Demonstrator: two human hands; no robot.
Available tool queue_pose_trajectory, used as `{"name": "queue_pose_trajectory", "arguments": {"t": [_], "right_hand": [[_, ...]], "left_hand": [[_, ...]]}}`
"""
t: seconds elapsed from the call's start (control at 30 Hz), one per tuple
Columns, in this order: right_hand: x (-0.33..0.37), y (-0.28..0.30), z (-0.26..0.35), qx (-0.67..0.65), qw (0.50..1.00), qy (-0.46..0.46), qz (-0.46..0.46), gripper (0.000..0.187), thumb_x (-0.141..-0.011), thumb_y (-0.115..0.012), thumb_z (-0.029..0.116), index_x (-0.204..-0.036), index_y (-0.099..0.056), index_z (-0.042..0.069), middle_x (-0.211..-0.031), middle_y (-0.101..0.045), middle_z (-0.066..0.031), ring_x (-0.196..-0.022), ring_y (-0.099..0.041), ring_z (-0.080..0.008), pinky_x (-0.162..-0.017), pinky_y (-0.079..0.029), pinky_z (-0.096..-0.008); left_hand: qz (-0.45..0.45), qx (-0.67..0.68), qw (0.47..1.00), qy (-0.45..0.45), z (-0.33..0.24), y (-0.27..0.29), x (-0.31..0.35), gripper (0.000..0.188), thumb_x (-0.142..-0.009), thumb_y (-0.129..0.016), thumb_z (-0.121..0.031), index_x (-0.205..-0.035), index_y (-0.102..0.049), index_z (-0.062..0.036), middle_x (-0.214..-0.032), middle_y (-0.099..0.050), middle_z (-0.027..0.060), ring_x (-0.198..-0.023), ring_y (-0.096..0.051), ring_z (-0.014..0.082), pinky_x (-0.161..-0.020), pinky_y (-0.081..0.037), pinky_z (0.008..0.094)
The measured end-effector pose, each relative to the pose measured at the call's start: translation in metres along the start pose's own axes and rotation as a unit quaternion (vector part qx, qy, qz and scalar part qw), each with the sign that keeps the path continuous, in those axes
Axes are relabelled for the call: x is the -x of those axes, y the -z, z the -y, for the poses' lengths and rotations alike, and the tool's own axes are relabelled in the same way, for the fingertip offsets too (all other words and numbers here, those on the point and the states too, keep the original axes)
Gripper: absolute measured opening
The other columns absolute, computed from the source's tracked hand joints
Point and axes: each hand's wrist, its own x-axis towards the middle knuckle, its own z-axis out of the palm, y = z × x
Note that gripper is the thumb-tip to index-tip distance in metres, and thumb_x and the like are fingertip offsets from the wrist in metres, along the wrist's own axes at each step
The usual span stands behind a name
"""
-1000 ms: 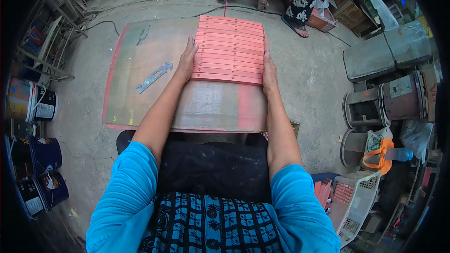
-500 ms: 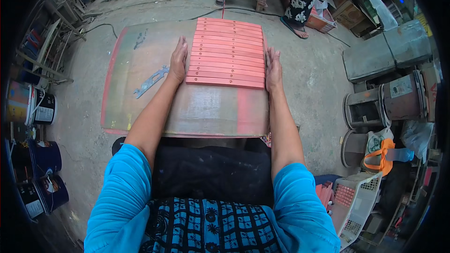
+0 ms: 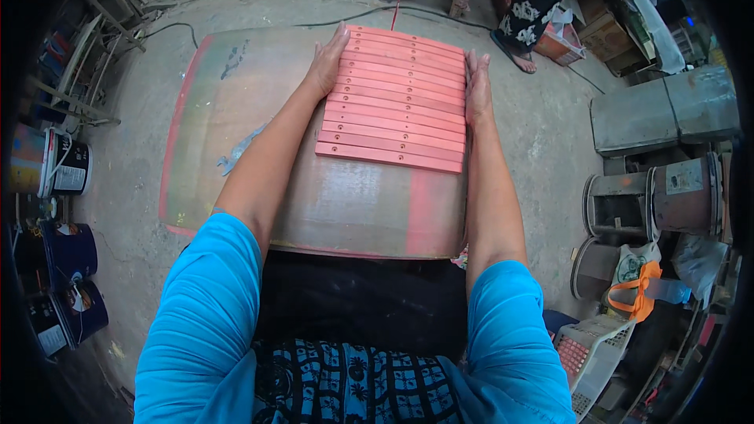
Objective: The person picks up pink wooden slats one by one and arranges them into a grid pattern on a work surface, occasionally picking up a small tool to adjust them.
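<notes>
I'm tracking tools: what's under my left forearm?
One end of a flat metal wrench shows beside your left forearm, on the board; the rest and the board beneath are covered.

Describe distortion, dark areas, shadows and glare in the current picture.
Head view: the board bows along its left edge, fisheye-style; head view: corners go black; head view: slats softly lit, no hard shadows; head view: the board's pale patch may be glare or paint.

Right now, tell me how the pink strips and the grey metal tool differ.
The pink strips lie packed side by side; the grey metal tool lies alone. The strips sit between the left hand and right hand; the tool is partly hidden by the left forearm. Both rest on the board.
</notes>
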Motion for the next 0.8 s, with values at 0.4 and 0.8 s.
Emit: {"name": "queue_pose_trajectory", "arguments": {"t": [0.4,0.8], "right_hand": [[-0.006,0.001,-0.003,0.049,0.998,-0.025,0.013,0.091,-0.080,-0.025,0.066,-0.133,-0.010,-0.006,-0.140,-0.016,-0.0174,-0.130,-0.017,-0.0220,-0.106,-0.012,-0.0304],[0.025,0.006,-0.008,-0.059,0.998,-0.024,0.020,0.086,-0.083,-0.027,0.062,-0.134,-0.004,-0.003,-0.142,-0.008,-0.0143,-0.131,-0.011,-0.0216,-0.106,-0.011,-0.0307]], "left_hand": [[-0.023,-0.018,0.999,-0.018,-0.001,0.001,0.003,0.048,-0.093,-0.019,-0.034,-0.135,-0.024,-0.0120,-0.141,-0.019,0.0125,-0.131,-0.015,0.0236,-0.103,-0.002,0.0508],[-0.031,0.224,0.972,0.062,0.020,0.008,0.009,0.053,-0.091,-0.022,-0.036,-0.133,-0.024,-0.0035,-0.139,-0.019,0.0188,-0.130,-0.019,0.0268,-0.105,-0.012,0.0360]]}}
